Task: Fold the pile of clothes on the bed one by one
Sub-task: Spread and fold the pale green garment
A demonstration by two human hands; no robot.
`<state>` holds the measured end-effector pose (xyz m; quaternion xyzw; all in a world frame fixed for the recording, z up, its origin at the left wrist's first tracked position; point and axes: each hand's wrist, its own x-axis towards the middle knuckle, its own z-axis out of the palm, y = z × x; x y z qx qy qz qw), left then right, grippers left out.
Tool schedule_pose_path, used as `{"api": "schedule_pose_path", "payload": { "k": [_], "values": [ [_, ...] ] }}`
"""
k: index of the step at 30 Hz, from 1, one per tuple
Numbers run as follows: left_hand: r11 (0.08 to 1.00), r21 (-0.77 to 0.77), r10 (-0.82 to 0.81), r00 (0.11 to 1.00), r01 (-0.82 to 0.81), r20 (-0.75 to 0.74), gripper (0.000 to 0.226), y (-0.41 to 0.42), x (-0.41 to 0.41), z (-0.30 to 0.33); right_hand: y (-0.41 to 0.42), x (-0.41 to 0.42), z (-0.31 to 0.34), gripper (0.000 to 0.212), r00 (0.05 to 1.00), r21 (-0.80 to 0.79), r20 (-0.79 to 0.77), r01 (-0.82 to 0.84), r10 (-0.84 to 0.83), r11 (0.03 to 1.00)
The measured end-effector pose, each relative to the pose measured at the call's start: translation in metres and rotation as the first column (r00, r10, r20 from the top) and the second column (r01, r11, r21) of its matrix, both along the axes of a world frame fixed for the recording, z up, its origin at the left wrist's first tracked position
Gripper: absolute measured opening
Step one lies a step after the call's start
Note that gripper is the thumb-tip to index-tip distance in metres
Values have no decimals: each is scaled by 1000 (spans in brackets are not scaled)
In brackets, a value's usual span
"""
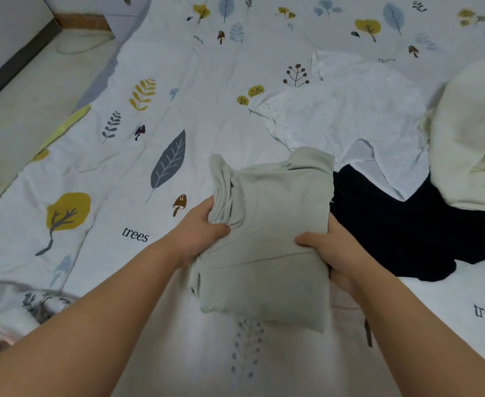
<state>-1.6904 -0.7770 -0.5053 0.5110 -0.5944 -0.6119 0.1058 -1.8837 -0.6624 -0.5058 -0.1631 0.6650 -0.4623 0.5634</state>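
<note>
Both hands' fingers [311, 241] grip folded green garment [267, 245].

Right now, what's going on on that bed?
A person is folding laundry. Both hands hold a folded pale green garment over the printed bedsheet: the left hand grips its bunched left edge, the right hand holds the right edge with the thumb on top. To the right, unfolded, lie a dark garment, a white dotted garment partly over it, and a cream garment.

pale green garment [267, 242], navy one [401, 224], leaf-print white sheet [121, 181].
</note>
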Motion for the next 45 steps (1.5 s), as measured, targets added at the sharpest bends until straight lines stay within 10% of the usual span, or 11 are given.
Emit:
{"api": "schedule_pose_path", "payload": {
  "k": [30,45],
  "values": [
    [979,-90,160,959,-185,-233,50,112,241,271,77,215,235,71,916,-247,-316,-332,248,910],
    [937,-114,325,943,-331,-73,55,138,423,241,90,404,199,75,918,-223,-227,-375,326,900]
  ]
}}
